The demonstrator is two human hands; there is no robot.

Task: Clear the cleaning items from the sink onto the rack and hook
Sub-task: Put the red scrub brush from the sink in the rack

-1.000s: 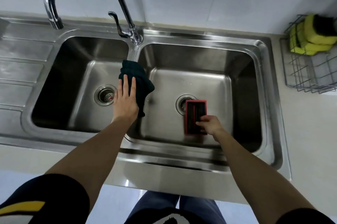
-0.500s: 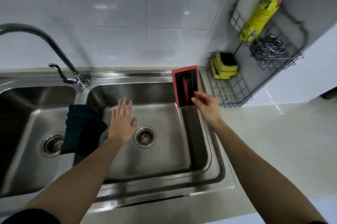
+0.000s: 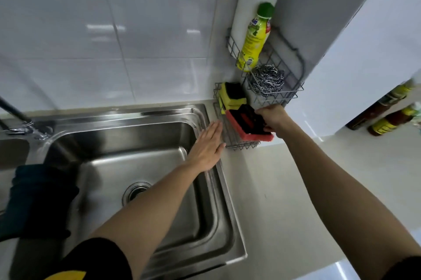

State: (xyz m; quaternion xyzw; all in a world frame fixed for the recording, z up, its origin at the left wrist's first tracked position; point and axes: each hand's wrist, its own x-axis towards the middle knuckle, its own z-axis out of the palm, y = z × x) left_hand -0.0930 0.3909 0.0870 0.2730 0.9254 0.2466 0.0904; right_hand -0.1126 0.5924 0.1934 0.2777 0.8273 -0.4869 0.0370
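The right hand (image 3: 272, 118) had a tight grip on the red and black scrub brush (image 3: 247, 126) and held it over the low wire rack (image 3: 237, 143), next to the yellow sponges (image 3: 231, 96). The left hand (image 3: 208, 146) was flat and open, holding nothing, over the sink (image 3: 159, 134) edge by the rack. A dark cloth (image 3: 38, 200) hung over the sink's divider. A steel scrubber (image 3: 268, 79) sat on the upper shelf.

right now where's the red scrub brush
In the head view it is right of the sink, held by the right hand over the lower wire rack, just in front of the yellow sponges.
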